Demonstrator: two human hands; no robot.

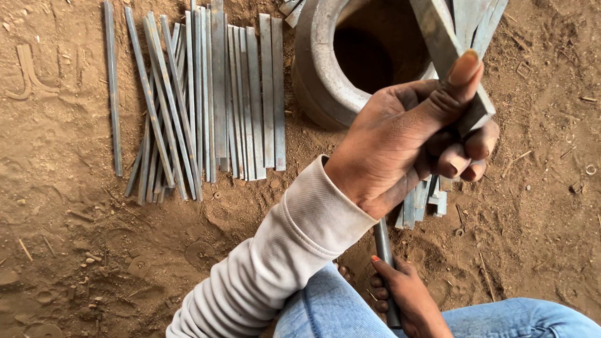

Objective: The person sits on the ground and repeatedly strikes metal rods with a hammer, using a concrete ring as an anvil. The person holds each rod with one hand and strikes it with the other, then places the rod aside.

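Note:
My left hand [407, 147], in a pale long sleeve, is raised and closed around a flat grey metal strip [446, 47], with the thumb pressed along its face. The strip runs up and out of the top of the view. Under it, a bundle of more strips [421, 203] rests on the dirt, partly hidden by the hand. Low down between my jeans-clad knees, my right hand [404, 297] grips a dark round rod or handle [383, 247]; its far end is hidden behind my left wrist.
A heavy round metal ring or pipe section [316, 69] with a dark hollow stands on the dirt at top centre. Left of it lie several flat metal strips [206, 100] side by side. A curved metal piece [25, 75] lies at far left.

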